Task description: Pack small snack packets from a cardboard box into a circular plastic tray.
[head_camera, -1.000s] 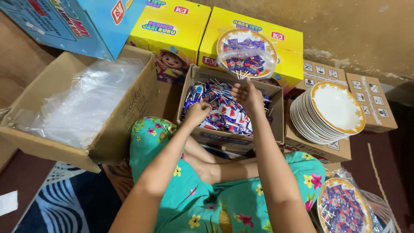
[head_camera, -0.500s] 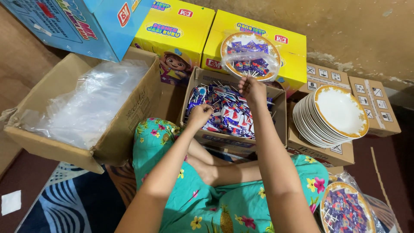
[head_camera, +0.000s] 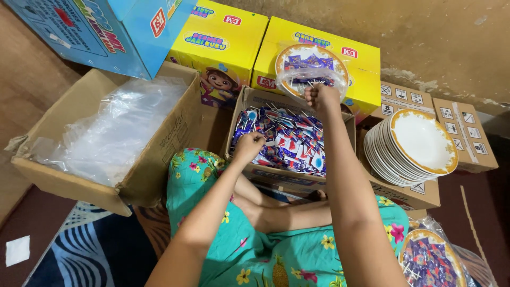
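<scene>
Two hands at work over one open carton. Far left on the floor: large cardboard box (head_camera: 106, 138) filled with clear plastic bags (head_camera: 114, 125), a blue carton (head_camera: 101, 29) leaning above it. Next right, two yellow cartons (head_camera: 276, 45) side by side along the wall. Centre, just before the person's knees: small open cardboard box (head_camera: 289, 135) heaped with purple-wrapped lollipops (head_camera: 289, 141). Left hand (head_camera: 249, 144) at the near left edge of that heap, grip curled shut, fingers down among the wrappers; what it has pinched, cannot tell. Right hand (head_camera: 321, 96) at the box's far edge, fist closed on a bunch of lollipop sticks, touching a bagged plate of lollipops (head_camera: 311, 66) propped on the yellow carton. Right of the box: stack of gold-rimmed white plates (head_camera: 414, 146) on brown cartons. Bottom right corner: second bagged plate (head_camera: 430, 260).
</scene>
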